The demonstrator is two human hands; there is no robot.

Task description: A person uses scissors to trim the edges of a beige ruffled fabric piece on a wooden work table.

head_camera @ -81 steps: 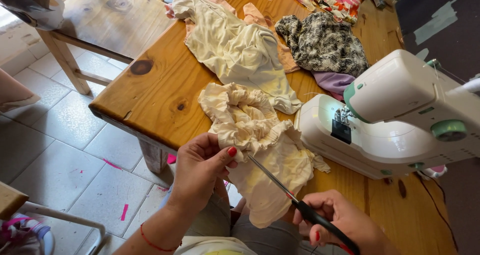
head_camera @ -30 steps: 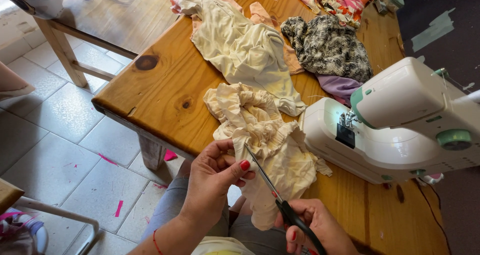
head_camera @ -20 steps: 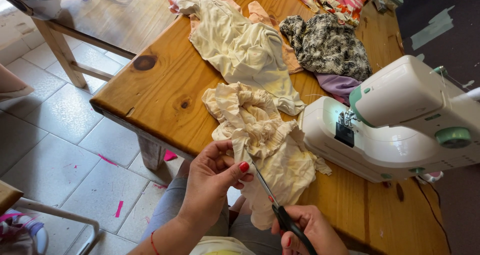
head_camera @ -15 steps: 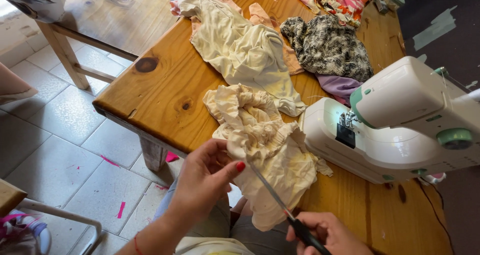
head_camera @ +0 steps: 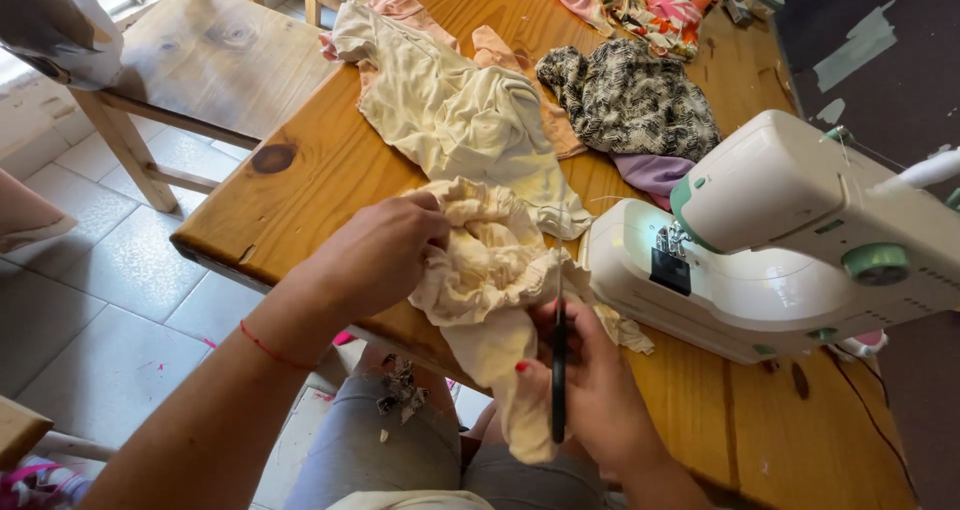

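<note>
A person's left hand (head_camera: 375, 255) grips a crumpled cream cloth (head_camera: 490, 270) at the near edge of a wooden table (head_camera: 330, 170), just beside a white sewing machine (head_camera: 780, 240). The right hand (head_camera: 590, 390) is closed around black scissors (head_camera: 558, 370), touching the cloth's hanging end.

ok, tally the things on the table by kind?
Cream cloth pieces: 2, crumpled piece under both hands, spread garment
Patterned black-and-white cloth: 1
Sewing machine: 1
Scissors: 1, in right hand
Total: 5; far-end pile uncounted.
</note>
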